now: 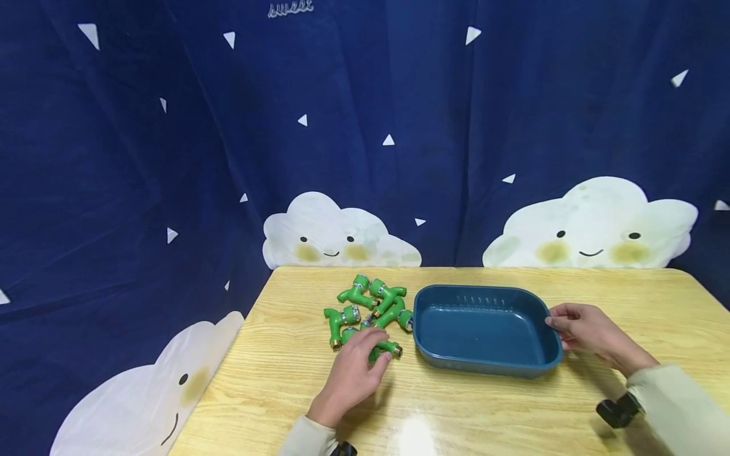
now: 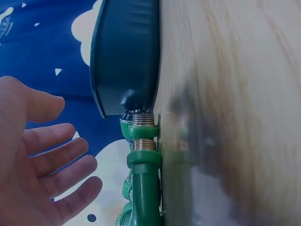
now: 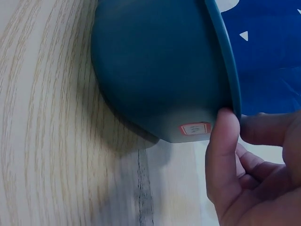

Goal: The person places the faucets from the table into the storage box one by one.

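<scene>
A pale, yellowish wood-grain counter with rounded far corners reaches back to a deep blue curtain. Its glossy top catches a bright glare spot near the front. The curtain hangs in soft folds, scattered with white triangles, and carries the word "sweet" at the top. Two smiling clouds with yellowish cheeks, the left cloud and the right cloud, sit just above the counter's far edge; a third cloud shows off its left side.

On the counter, left of the basin, lies a loose cluster of green taps with brass-coloured threaded ends. The dark teal plastic basin stands upright beside them; whether the closest tap touches it I cannot tell. A small red-bordered label is stuck on its outer wall.

The left hand is above the near side of the cluster, its grip loose, thumb and fingers apart. The right hand has its grip clamped on the basin's right rim, between thumb and finger. Pale sleeves cover both forearms.
</scene>
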{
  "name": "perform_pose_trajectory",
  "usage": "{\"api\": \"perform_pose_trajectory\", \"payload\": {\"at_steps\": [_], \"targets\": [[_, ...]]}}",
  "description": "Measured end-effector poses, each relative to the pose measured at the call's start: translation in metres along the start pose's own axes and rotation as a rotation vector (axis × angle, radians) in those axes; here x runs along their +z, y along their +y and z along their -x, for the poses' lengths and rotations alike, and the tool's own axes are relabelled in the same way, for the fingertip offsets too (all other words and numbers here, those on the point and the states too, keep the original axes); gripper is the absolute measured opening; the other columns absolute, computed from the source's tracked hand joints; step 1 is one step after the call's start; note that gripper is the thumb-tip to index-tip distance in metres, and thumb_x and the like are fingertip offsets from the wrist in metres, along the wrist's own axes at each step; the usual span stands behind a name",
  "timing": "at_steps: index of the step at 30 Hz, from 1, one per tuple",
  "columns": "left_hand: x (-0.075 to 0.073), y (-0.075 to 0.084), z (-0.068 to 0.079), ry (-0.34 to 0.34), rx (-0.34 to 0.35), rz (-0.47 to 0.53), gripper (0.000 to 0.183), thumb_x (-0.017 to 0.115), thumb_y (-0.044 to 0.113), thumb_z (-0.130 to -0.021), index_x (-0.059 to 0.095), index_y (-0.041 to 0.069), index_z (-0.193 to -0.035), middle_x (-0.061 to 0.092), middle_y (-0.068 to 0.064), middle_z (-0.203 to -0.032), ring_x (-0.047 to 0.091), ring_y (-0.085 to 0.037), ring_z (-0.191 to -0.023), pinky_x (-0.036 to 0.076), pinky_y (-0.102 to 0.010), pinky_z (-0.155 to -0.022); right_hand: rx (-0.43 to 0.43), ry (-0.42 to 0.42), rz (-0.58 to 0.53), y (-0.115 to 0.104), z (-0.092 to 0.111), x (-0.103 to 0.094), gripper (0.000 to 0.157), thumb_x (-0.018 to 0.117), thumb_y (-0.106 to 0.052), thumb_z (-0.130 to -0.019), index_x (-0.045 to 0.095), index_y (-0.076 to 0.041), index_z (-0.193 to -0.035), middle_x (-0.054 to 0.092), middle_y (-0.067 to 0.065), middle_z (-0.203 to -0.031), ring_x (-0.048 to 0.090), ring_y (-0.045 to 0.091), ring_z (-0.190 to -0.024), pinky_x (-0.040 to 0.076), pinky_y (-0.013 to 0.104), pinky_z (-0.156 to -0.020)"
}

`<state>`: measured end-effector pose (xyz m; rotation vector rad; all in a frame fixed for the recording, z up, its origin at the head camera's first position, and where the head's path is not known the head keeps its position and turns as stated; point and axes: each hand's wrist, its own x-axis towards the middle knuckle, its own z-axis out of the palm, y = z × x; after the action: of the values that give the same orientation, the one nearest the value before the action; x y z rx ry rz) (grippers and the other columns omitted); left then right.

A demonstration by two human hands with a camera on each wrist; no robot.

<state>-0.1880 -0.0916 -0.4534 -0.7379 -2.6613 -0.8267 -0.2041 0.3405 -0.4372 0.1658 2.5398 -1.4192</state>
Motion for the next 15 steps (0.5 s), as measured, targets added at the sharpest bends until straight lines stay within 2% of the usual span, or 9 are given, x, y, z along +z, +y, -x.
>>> {"api": "perform_pose_trajectory", "payload": {"at_steps": [15], "targets": [[-0.0019, -0.0038, 0.0033, 0.019, -0.008, -0.017, 0.033, 0.065, 0.025, -0.093, 0.068, 0.010, -0.122, 0.066, -0.007, -0.131, 0.060, -0.024, -0.125, 0.048, -0.044, -0.107, -0.010, -0.024, -0.013, -0.0019, -0.0023, 0.0034, 0.041, 0.049, -0.018, -0.104, 0.050, 0.015, -0.128, 0.064, 0.002, -0.085, 0.063, 0.011, -0.073, 0.059, 0.029, -0.065]]}}
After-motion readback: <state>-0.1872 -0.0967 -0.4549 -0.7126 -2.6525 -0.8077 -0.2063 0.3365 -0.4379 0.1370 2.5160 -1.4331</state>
